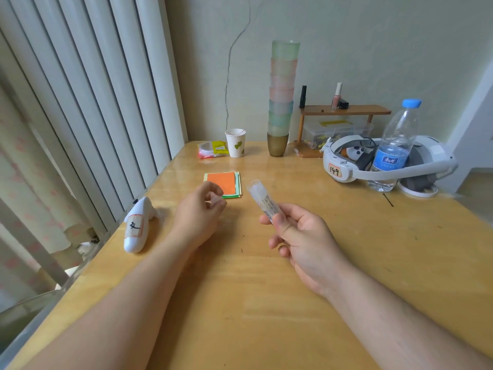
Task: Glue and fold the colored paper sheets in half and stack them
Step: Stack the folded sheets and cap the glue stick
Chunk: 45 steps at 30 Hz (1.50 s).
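wooden table (293,303), cracked wall (373,49), pale curtain (80,89)

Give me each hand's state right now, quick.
Left hand: fingers curled loosely, holding nothing visible, near the paper stack.
Right hand: closed on the glue stick, cap end pointing up and away.

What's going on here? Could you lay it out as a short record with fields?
right hand: holds a glue stick, its clear end pointing up and away
left hand: fingers curled beside the papers, seemingly empty
paper stack: orange sheet on top, green and yellow edges beneath, flat on the table
white controller: lies near the left edge
back of table: paper cup, tower of plastic cups, water bottle, headset
progress: no gluing or folding visible yet
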Motion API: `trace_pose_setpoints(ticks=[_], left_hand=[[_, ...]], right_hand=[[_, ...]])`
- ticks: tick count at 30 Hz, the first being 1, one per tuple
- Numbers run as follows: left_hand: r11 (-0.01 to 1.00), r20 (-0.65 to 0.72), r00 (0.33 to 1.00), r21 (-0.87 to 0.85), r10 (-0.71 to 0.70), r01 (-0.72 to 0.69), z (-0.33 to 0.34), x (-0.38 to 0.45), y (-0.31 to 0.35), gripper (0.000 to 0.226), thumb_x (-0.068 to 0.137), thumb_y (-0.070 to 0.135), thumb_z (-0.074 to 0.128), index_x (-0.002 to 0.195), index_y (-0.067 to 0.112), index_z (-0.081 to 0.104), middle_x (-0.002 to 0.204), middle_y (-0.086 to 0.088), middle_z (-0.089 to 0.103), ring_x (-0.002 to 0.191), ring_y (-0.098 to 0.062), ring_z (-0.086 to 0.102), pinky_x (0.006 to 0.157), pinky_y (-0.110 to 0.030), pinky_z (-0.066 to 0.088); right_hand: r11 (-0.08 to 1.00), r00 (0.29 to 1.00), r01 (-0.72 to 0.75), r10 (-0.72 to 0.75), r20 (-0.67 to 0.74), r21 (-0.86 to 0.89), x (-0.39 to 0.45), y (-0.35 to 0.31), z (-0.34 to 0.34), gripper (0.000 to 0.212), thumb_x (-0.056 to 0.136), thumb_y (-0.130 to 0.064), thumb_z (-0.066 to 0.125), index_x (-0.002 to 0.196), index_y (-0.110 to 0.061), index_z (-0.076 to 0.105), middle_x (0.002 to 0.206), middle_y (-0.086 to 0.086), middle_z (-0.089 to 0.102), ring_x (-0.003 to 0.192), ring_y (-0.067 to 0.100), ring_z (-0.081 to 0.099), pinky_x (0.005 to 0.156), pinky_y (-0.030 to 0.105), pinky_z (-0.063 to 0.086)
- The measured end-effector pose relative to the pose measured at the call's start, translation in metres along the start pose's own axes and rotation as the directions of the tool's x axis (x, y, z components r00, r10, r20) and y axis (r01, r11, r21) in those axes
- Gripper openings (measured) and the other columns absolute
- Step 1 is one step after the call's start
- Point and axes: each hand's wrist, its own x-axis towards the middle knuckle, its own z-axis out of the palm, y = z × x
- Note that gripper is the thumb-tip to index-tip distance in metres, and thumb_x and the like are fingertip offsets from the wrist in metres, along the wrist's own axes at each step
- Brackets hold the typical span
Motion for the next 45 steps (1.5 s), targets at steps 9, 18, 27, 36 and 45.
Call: trace_pose_setpoints(ticks=[9,18,27,36,45], left_hand=[[0.328,0.192,0.981,-0.928,0.017,0.176,-0.014,-0.029,0.058,0.029,0.083,0.013,0.074,0.11,0.014,0.063,0.102,-0.009,0.071,0.096,-0.018,0.07,0.088,-0.026,0.059],[0.135,0.309,0.951,-0.943,-0.001,0.306,-0.017,-0.039,0.068,0.018,0.097,0.008,0.065,0.115,0.012,0.065,0.106,-0.015,0.073,0.089,-0.021,0.073,0.094,-0.03,0.057],[0.176,0.281,0.959,-0.946,0.035,0.271,-0.015,-0.043,0.069,0.027,0.087,0.008,0.072,0.113,0.013,0.066,0.115,-0.017,0.069,0.103,-0.025,0.069,0.097,-0.031,0.058],[0.227,0.26,0.965,-0.941,0.013,0.251,-0.014,-0.045,0.071,0.023,0.085,0.009,0.073,0.106,0.014,0.066,0.125,-0.021,0.067,0.111,-0.026,0.068,0.089,-0.027,0.061],[0.203,0.261,0.965,-0.946,0.012,0.253,-0.009,-0.046,0.072,0.02,0.086,0.012,0.071,0.105,0.013,0.065,0.112,-0.015,0.071,0.104,-0.026,0.071,0.084,-0.027,0.06]], right_hand=[[1.0,1.0,0.028,-0.028,-0.002,0.01,0.001,0.001,-0.003,0.021,0.106,-0.018,0.061,0.125,-0.021,0.068,0.114,-0.004,0.078,0.07,0.014,0.057,0.06,0.023,0.039],[0.998,0.994,0.069,-0.069,-0.082,0.003,0.002,-0.001,-0.002,0.019,0.102,-0.016,0.066,0.12,-0.02,0.069,0.107,0.003,0.079,0.065,0.012,0.054,0.063,0.024,0.044],[0.99,0.974,0.131,-0.138,-0.178,-0.048,0.001,-0.004,-0.003,0.019,0.096,-0.015,0.074,0.114,-0.021,0.071,0.1,-0.003,0.08,0.064,0.008,0.057,0.06,0.019,0.048],[0.923,0.914,0.254,-0.326,-0.24,-0.289,0.0,-0.003,-0.001,0.024,0.084,-0.022,0.088,0.099,-0.033,0.072,0.088,-0.004,0.078,0.065,0.015,0.057,0.063,0.036,0.053],[0.875,0.882,0.306,-0.409,-0.235,-0.375,-0.007,-0.009,0.002,0.037,0.078,-0.03,0.093,0.098,-0.047,0.067,0.065,0.008,0.066,0.053,0.014,0.05,0.058,0.032,0.045]])
